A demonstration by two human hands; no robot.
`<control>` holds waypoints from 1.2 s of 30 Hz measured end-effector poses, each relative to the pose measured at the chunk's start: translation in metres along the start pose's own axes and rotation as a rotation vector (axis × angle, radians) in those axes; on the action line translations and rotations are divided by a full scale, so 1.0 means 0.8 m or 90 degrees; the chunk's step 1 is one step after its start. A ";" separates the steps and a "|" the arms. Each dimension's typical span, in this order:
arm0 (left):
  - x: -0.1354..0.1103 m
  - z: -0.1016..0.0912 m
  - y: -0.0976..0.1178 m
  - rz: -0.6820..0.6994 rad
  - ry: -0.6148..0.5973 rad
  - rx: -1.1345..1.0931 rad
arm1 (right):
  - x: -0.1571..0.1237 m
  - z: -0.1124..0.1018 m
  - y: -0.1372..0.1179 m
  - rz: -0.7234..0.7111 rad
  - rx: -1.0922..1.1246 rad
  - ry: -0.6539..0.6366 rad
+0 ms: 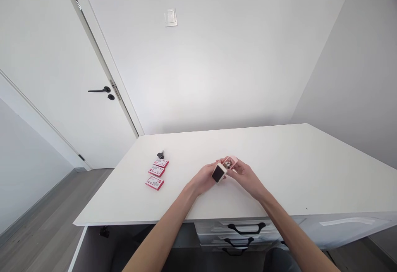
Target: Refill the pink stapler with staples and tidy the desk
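Note:
My left hand (205, 177) is closed around a small cream-coloured box with a dark face (219, 173), held just above the white table (279, 168). My right hand (245, 175) is closed on a small pink object (230, 162) right behind the box, its fingers curled over it. The two hands meet over the middle of the table. To the left lie three flat pink-and-white boxes (156, 172) in a row, with a small dark object (160, 154) just beyond them.
The table's front edge runs below my forearms, with drawers bearing black handles (246, 227) underneath. A white door with a black handle (101, 90) stands at the left. A light switch (170, 17) is on the wall ahead.

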State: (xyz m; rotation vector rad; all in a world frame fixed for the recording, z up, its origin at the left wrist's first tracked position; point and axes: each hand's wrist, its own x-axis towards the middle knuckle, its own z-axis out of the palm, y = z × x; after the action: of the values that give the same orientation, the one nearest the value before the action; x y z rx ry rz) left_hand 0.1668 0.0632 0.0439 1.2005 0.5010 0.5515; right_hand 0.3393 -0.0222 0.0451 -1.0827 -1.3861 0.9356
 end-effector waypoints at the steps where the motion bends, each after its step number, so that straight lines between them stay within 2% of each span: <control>1: 0.000 -0.003 0.003 0.029 0.028 0.034 | 0.005 0.000 -0.001 -0.004 -0.018 0.021; 6: -0.008 -0.020 0.012 0.186 0.243 0.193 | 0.027 0.002 -0.003 0.022 -0.095 0.144; 9: -0.013 -0.026 0.012 0.249 0.313 0.342 | 0.037 0.007 0.002 0.006 -0.148 0.153; 12: -0.014 -0.029 0.008 0.293 0.315 0.472 | 0.044 0.012 0.010 -0.005 -0.189 0.124; 15: -0.011 -0.034 0.003 0.310 0.299 0.524 | 0.050 0.016 0.022 -0.019 -0.209 0.093; 19: -0.008 -0.041 -0.003 0.303 0.297 0.543 | 0.053 0.021 0.038 -0.033 -0.243 0.061; 24: -0.007 -0.046 -0.004 0.265 0.310 0.535 | 0.051 0.029 0.051 -0.032 -0.240 0.064; 36: -0.005 -0.044 -0.006 0.226 0.301 0.550 | 0.049 0.029 0.053 -0.029 -0.203 0.068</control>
State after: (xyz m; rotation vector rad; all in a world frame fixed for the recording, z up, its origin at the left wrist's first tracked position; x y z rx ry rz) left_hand 0.1421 0.0845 0.0296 2.0155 0.9964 0.9855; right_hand 0.3213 0.0282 0.0134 -1.3130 -1.4969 0.6263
